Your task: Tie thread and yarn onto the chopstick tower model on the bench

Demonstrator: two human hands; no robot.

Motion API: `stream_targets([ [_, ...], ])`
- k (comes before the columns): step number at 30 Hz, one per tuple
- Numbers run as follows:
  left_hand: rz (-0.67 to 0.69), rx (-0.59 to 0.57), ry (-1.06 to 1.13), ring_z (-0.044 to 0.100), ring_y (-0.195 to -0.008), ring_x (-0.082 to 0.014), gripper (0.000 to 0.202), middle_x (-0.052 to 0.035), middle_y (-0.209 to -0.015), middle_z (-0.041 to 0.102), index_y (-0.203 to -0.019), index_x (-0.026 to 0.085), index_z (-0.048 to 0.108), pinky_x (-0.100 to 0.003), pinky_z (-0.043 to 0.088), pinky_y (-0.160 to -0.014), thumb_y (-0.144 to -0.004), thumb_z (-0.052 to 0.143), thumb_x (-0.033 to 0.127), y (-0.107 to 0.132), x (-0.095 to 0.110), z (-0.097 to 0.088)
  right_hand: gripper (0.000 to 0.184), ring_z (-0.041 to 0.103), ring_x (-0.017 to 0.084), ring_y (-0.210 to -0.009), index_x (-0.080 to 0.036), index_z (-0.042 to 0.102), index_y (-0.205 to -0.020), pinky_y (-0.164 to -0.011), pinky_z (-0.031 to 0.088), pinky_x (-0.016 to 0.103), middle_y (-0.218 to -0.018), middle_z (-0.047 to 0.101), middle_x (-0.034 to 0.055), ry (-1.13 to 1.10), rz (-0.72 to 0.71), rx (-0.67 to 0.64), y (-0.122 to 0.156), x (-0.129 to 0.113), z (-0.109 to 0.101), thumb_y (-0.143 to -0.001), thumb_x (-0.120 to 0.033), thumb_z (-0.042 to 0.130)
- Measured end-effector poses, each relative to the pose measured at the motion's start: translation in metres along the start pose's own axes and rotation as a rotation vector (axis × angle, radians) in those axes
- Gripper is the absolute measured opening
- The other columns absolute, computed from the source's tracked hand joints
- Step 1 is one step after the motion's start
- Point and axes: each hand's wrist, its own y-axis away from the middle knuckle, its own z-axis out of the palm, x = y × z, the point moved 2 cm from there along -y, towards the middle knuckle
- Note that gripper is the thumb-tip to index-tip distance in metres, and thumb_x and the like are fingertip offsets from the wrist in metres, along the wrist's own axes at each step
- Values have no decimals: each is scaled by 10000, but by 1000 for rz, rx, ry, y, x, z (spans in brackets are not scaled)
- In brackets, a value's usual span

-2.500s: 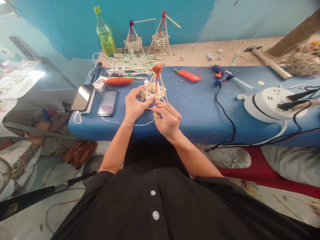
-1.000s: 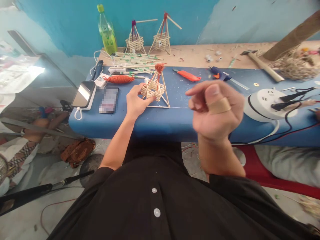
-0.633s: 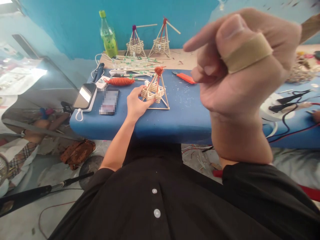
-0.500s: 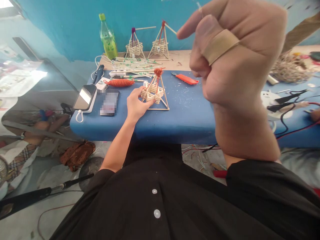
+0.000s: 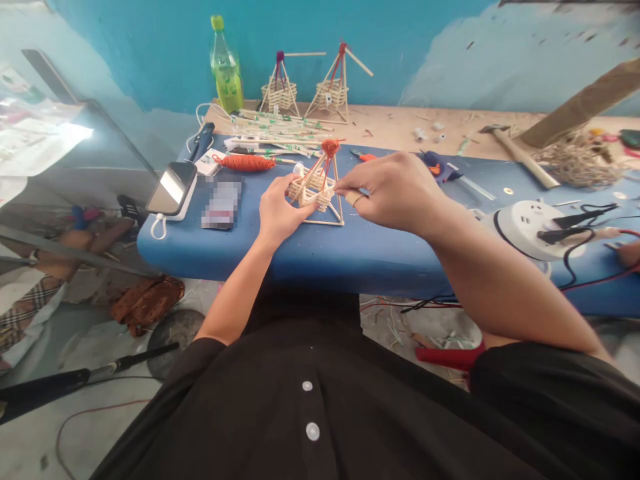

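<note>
A small stick model (image 5: 320,183), a pyramid of thin wooden sticks with a woven basket inside and red-orange yarn at its top, stands on the blue bench top (image 5: 350,247). My left hand (image 5: 278,212) grips the model's left side with thumb and fingers. My right hand (image 5: 390,190), a beige plaster on one finger, reaches in from the right with its fingertips pinched at the model's right side. What the fingertips pinch is too small to make out.
Behind the model lie a spool of orange yarn (image 5: 249,162), a bundle of sticks (image 5: 273,127), two finished stick models (image 5: 313,90) and a green bottle (image 5: 226,67). A phone (image 5: 171,189) lies left. A glue gun (image 5: 440,167), hammer (image 5: 517,153) and white power socket reel (image 5: 537,223) lie right.
My right hand, raised in a fist close to the camera half a second ago, has come back down to the model's right side. The left hand kept its hold on the model.
</note>
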Motion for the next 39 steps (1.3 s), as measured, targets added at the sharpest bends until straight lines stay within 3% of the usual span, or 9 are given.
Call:
stream_targets([
  [3, -5, -3, 2, 789, -1086, -256, 594, -49, -1203, 828, -1224, 251, 778, -388, 642, -949, -685, 1027, 265, 0, 1, -1, 244, 702, 197, -751, -251, 882, -921, -639, 396, 368, -812, 800, 24, 117, -89, -25, 6, 0, 10, -984, -290, 649],
  [11, -25, -12, 18, 780, -1067, -243, 577, -37, -1198, 822, -1221, 260, 774, -384, 638, -957, -700, 1021, 278, 2, 5, -3, 223, 615, 160, -660, -238, 902, -922, -712, 521, 353, -793, 783, 43, -106, 108, 284, 14, -5, 34, -981, -265, 688],
  [15, -19, -23, 33, 776, -1053, -234, 582, -36, -1193, 821, -1227, 258, 772, -378, 638, -951, -707, 1029, 304, 3, 5, -4, 206, 565, 128, -619, -205, 885, -882, -652, 482, 305, -779, 782, 46, -216, 174, 361, 21, -5, 50, -953, -278, 707],
  [19, -2, -39, 22, 778, -1078, -240, 579, -44, -1212, 825, -1244, 268, 766, -376, 650, -957, -745, 1030, 396, 2, 3, -4, 186, 473, 87, -564, -184, 864, -831, -569, 380, 251, -728, 755, 15, -357, 382, 359, 28, -6, 68, -915, -277, 727],
  [22, -1, -27, 12, 782, -1082, -244, 597, -47, -1218, 828, -1243, 277, 770, -373, 655, -946, -746, 1042, 464, 3, 2, -5, 174, 464, 90, -572, -185, 881, -853, -570, 379, 249, -733, 756, 12, -434, 462, 360, 33, -8, 79, -905, -273, 740],
  [30, 10, -8, 48, 791, -1081, -246, 603, -59, -1198, 826, -1236, 252, 779, -371, 661, -947, -777, 1017, 562, 4, 3, -5, 179, 611, 165, -770, -261, 920, -964, -698, 528, 339, -948, 742, 58, -244, 193, 398, 36, -10, 81, -978, -273, 742],
  [33, 20, -14, 33, 791, -1052, -238, 564, -56, -1186, 824, -1244, 251, 777, -376, 664, -953, -792, 1003, 501, 4, 3, -5, 226, 631, 206, -852, -277, 916, -982, -767, 554, 393, -966, 726, 72, -124, 83, 412, 34, -12, 84, -1030, -271, 695],
  [39, 10, -34, 12, 802, -1069, -247, 536, -46, -1190, 834, -1229, 262, 760, -388, 671, -979, -753, 997, 327, 5, 6, -6, 312, 606, 232, -904, -290, 911, -1042, -852, 543, 432, -935, 728, 73, -67, 9, 320, 28, -10, 90, -1066, -195, 615],
])
